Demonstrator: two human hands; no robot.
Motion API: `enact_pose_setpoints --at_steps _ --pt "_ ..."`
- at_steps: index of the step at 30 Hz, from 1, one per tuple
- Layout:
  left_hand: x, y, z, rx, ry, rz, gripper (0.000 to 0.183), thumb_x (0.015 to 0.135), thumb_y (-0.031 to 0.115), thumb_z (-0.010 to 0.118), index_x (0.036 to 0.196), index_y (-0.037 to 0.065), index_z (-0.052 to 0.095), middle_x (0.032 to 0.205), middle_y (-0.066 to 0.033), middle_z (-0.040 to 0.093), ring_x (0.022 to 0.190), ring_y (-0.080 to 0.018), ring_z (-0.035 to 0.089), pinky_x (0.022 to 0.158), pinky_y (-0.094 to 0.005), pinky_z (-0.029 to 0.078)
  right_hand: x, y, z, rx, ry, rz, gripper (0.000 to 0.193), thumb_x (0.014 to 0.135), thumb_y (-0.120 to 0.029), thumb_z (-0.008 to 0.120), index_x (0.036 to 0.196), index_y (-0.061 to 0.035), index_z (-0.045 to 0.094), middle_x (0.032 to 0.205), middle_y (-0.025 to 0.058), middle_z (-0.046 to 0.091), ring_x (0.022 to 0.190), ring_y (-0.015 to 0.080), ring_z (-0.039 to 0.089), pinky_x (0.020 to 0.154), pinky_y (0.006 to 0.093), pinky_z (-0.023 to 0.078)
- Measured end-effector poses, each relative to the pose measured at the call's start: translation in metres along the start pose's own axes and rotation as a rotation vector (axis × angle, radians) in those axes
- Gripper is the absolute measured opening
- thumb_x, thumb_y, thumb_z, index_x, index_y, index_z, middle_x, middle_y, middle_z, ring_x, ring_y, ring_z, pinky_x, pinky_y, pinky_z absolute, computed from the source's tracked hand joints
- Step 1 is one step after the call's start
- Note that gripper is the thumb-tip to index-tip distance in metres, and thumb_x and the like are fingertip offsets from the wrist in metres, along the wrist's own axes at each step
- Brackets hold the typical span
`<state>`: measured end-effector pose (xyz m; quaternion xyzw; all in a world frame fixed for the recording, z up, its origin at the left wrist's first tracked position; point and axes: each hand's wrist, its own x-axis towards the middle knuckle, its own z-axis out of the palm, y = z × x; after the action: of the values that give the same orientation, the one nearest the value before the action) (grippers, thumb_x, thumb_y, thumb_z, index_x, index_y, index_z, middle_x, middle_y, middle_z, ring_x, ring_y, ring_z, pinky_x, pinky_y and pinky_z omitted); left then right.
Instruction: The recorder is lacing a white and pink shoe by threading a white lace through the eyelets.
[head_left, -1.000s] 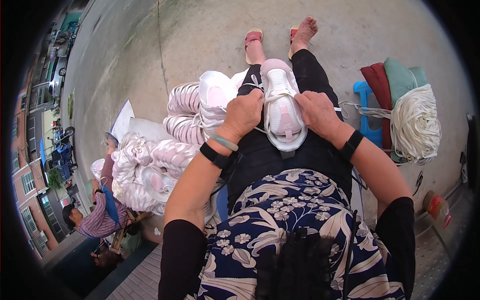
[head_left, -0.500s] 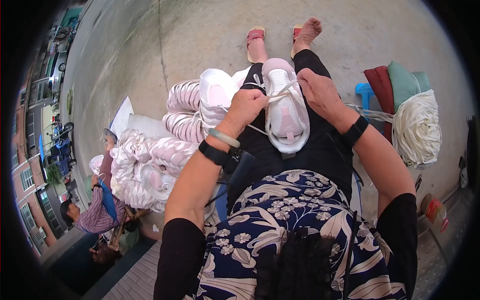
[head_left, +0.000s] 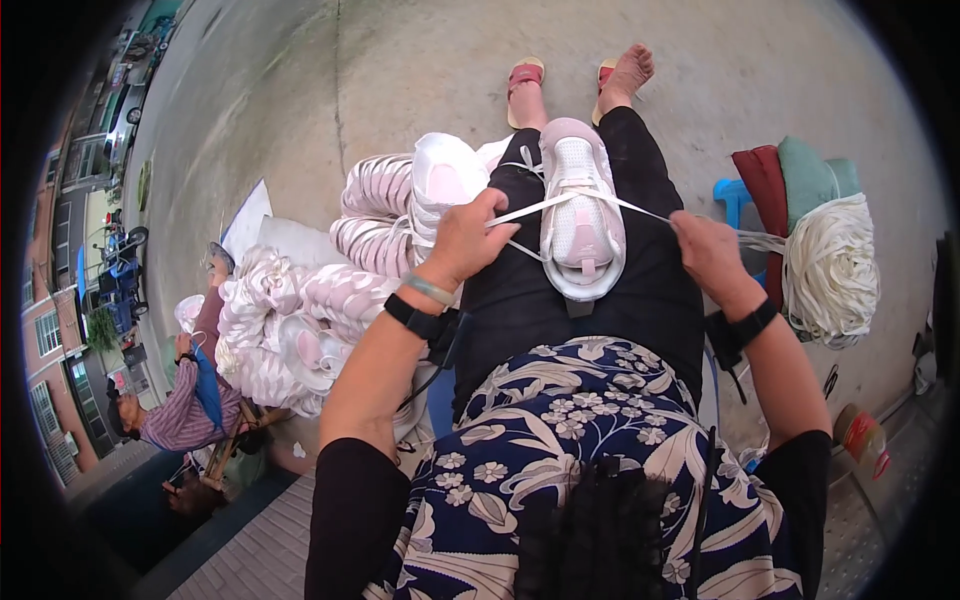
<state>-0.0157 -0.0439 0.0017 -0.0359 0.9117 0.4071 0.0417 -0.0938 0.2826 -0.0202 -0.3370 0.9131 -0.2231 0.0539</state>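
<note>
A white and pale pink shoe upper (head_left: 583, 235) rests on my lap, between my thighs. A flat white shoelace (head_left: 621, 203) crosses over its tongue and runs out taut to both sides. My left hand (head_left: 467, 237) is closed on the lace's left part, beside the shoe. Farther out on the right, my right hand (head_left: 712, 258) pinches the other part between its fingertips. Another loose lace loop shows at the shoe's left edge, over my thigh.
Stacked pink and white shoe uppers (head_left: 377, 205) lie at my left, with a larger heap (head_left: 290, 325) nearer. On the right, a bundle of white laces (head_left: 832, 265) hangs by red and green cushions (head_left: 805, 178) on a blue stool (head_left: 734, 200). Another person (head_left: 190, 415) sits far left.
My hands have moved apart, the right one outward to the right and the left one slightly left. The lace between them is now stretched straight across the shoe.
</note>
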Motion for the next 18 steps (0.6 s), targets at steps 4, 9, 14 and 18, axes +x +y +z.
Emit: enact_pose_setpoints --at_steps 4,9,14,18 --pt "-0.027 -0.012 -0.029 0.318 0.156 0.315 0.015 0.075 0.01 0.065 0.085 0.003 0.056 0.062 -0.0117 0.054 0.055 -0.0268 0.055 0.051 -0.0347 0.043 -0.033 0.029 -0.035 -0.018 0.142 -0.048 0.008 0.082 -0.007 0.049 0.088 -0.0052 0.055 0.068 0.0147 0.056 0.064 0.0337 0.057 0.055 0.0429 0.043" --pt "-0.068 -0.042 -0.093 0.615 0.141 0.41 0.01 0.076 0.003 0.057 0.085 0.008 0.057 0.065 -0.0107 0.053 0.058 -0.0294 0.056 0.049 -0.0384 0.044 -0.078 0.068 -0.095 -0.087 0.174 0.086 0.015 0.087 -0.008 0.05 0.096 0.0008 0.058 0.082 0.0204 0.061 0.075 0.035 0.06 0.065 0.0371 0.047" --pt "-0.116 -0.092 -0.181 0.975 0.199 0.281 0.017 0.076 0.002 0.051 0.091 0.009 0.056 0.072 -0.0103 0.055 0.058 -0.0289 0.057 0.049 -0.0375 0.046 -0.151 0.156 -0.153 -0.322 0.147 0.266 0.02 0.089 -0.008 0.049 0.102 0.0026 0.059 0.095 0.0167 0.064 0.085 0.0278 0.063 0.075 0.0333 0.049" --pt "-0.155 -0.125 -0.253 1.201 0.308 0.135 0.016 0.076 0.004 0.051 0.09 0.01 0.056 0.072 -0.0112 0.056 0.061 -0.0303 0.058 0.052 -0.0376 0.047 -0.204 0.24 -0.206 -0.48 0.082 0.389 0.024 0.09 -0.008 0.05 0.111 -0.0001 0.056 0.106 0.0185 0.061 0.1 0.0301 0.059 0.085 0.0345 0.046"
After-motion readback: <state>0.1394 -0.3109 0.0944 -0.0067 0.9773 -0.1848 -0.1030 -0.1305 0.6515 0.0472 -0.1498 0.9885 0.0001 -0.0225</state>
